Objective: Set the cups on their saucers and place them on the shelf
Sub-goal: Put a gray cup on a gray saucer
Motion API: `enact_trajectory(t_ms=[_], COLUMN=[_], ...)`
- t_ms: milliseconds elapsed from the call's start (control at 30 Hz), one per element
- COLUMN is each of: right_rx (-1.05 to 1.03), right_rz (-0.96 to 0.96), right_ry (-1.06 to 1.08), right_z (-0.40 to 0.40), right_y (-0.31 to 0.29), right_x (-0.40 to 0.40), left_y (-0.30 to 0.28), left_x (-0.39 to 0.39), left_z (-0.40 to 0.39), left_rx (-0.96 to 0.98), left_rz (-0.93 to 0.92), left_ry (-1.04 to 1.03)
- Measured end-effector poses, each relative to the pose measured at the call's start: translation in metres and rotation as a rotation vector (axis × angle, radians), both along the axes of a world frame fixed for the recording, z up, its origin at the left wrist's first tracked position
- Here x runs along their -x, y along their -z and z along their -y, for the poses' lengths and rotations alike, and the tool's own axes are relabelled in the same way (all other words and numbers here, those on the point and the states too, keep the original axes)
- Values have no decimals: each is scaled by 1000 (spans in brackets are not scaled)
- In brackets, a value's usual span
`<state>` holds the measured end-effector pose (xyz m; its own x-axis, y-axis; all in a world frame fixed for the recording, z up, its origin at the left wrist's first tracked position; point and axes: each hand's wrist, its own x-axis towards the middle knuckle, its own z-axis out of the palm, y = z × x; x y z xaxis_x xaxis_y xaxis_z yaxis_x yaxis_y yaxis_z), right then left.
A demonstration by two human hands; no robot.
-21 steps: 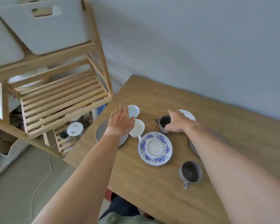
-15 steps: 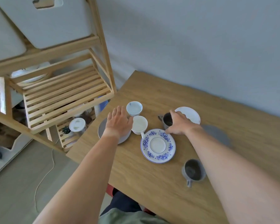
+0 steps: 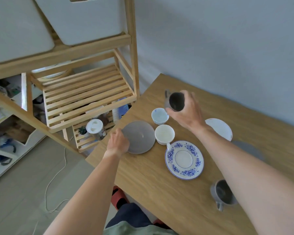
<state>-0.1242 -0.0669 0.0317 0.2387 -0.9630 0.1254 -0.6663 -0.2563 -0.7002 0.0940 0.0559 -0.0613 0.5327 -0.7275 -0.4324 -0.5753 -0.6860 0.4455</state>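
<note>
My right hand (image 3: 187, 114) holds a dark grey cup (image 3: 176, 102) in the air above the table, over the small blue-patterned cup (image 3: 159, 115). My left hand (image 3: 118, 143) grips the left rim of a grey saucer (image 3: 140, 136) that lies near the table's left corner. A white cup (image 3: 165, 134) stands beside that saucer, its handle touching the blue floral saucer (image 3: 184, 160). A white saucer (image 3: 219, 128) and a second grey saucer (image 3: 248, 148) lie behind my right arm. A second grey cup (image 3: 223, 195) stands at the near right.
A wooden slatted shelf (image 3: 85, 94) stands left of the table (image 3: 159, 192), with white bins above and a plate at its back. A lower shelf holds a white-lidded jar (image 3: 94, 127) and a small plant. A cable lies on the floor.
My right hand has lifted the dark grey cup off the table and moved it left. My left hand has slid from on top of the grey saucer to its left rim.
</note>
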Motion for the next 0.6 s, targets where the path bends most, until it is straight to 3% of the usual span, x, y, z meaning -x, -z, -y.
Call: enact_trajectory(t_ms=[100,267,600], right_rx=[-35,-154,-217], right_rz=[-37,-269,-423], right_ry=[-201,-419,-445], right_z=[-6,-19,-38], right_y=[0,16,40], right_x=[-43,-91,-113], left_y=[2,-1,-3], left_x=[-13,-37,-62], left_z=[4,12,37], left_rx=[18,20,40], left_rz=[-65,-221,-279], left_ry=[-42,-112,3])
